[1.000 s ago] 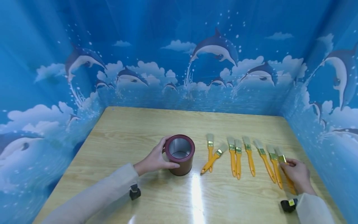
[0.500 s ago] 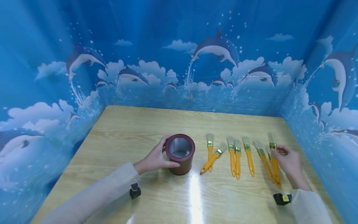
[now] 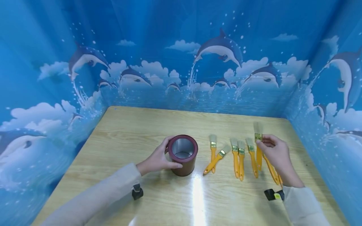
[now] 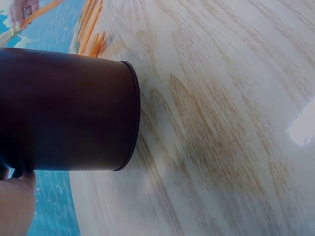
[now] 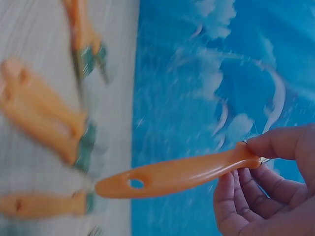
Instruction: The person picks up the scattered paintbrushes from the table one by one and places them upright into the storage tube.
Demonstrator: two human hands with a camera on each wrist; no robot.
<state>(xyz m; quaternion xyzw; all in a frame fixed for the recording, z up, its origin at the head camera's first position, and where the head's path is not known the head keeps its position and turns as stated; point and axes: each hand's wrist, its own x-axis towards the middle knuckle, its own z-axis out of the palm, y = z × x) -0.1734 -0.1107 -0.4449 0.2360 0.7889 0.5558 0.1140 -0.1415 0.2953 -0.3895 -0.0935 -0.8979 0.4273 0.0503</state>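
My left hand [image 3: 158,161] grips the side of a maroon paint can [image 3: 183,168], thumb across its near side. The can stands upright on the wooden table, open at the top with a bare metal inside. In the left wrist view the dark can wall [image 4: 74,113] fills much of the frame. With thumb and fingers my right hand [image 3: 278,157] pinches a paintbrush [image 5: 182,177] by its metal band. The brush is off the table, bristles pointing away and the orange handle hanging toward me. Some brushes [image 3: 271,169] lie partly hidden under that hand.
Between the can and my right hand lie several orange-handled paintbrushes [image 3: 252,157] in a loose row. Closest to the can, one brush [image 3: 214,163] lies crossed over another. A blue dolphin-print curtain [image 3: 181,94] encloses the table [image 3: 127,128] at the back and sides.
My right hand has picked up the rightmost paintbrush and carried it left and up over the other brushes. The left hand and the can stay in place.
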